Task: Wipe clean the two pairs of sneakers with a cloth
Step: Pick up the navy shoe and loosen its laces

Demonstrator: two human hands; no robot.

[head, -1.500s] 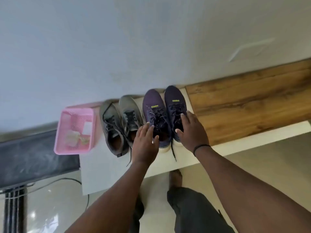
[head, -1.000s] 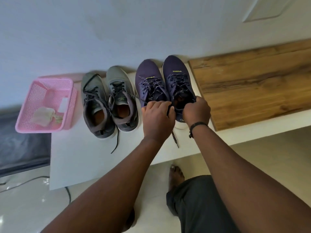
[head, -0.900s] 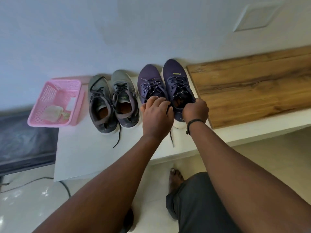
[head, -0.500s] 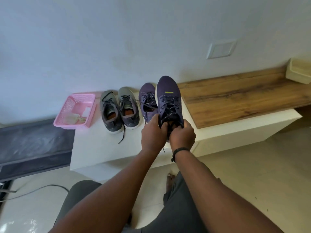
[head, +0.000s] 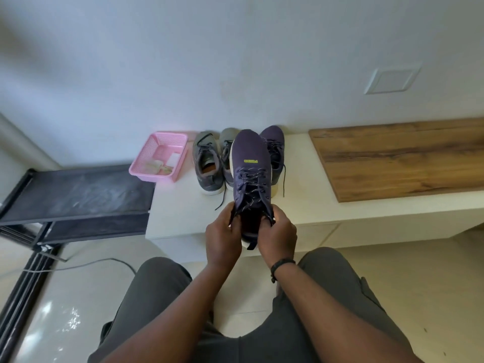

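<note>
A purple sneaker (head: 251,163) with a yellow logo is lifted off the white bench (head: 301,205), toe pointing away from me. My left hand (head: 222,241) grips its collar on the left and my right hand (head: 277,241) grips it on the right, both at the heel end. The other purple sneaker (head: 275,148) stands on the bench behind it, partly hidden. A grey pair (head: 209,163) stands to its left against the wall. A pink basket (head: 159,157) at the bench's left end holds folded pale cloths (head: 154,167).
A wooden panel (head: 398,158) covers the bench's right part. A black low rack (head: 78,195) stands left of the bench, with a cable (head: 78,264) on the glossy floor. My knees in grey trousers fill the bottom of the view. The wall lies directly behind the shoes.
Both hands took hold of the right purple sneaker at its collar, lifted it off the bench and brought it towards me. The view pulled back and lower, and my knees came into view.
</note>
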